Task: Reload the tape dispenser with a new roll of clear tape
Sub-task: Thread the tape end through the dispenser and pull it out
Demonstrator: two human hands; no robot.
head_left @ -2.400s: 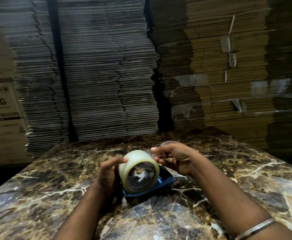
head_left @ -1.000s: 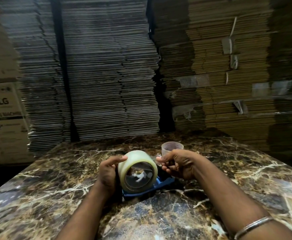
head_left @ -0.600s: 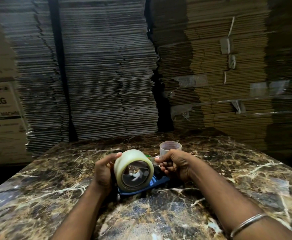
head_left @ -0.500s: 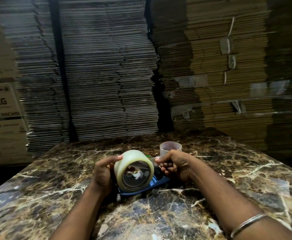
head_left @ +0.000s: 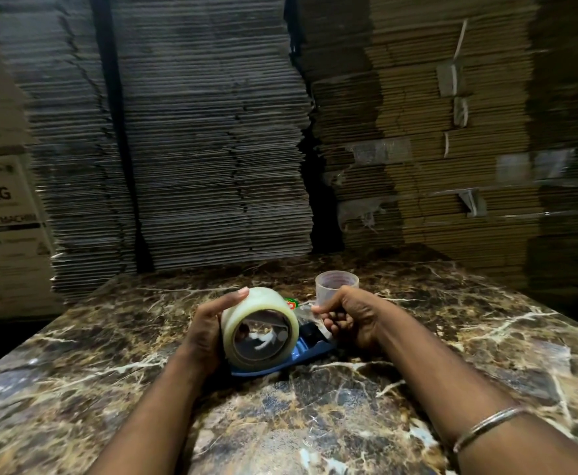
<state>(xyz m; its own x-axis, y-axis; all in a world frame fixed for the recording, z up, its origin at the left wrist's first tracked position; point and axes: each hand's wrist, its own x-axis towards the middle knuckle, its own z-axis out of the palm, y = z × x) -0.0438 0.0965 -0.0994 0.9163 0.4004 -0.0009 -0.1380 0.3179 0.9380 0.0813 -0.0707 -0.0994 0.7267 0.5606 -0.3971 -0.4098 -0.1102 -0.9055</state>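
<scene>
While the left hand grips the tape roll at frame centre and the right hand pinches its loose end, the film could fold onto itself.

Marble table; clear plastic cup on it; flattened cardboard stacks behind; LG box left.

The tabletop is polished veined marble, glossy. The tape roll looks smooth, cloudy plastic film; the dispenser matt blue plastic. Rough corrugated cardboard stacks stand behind.
</scene>
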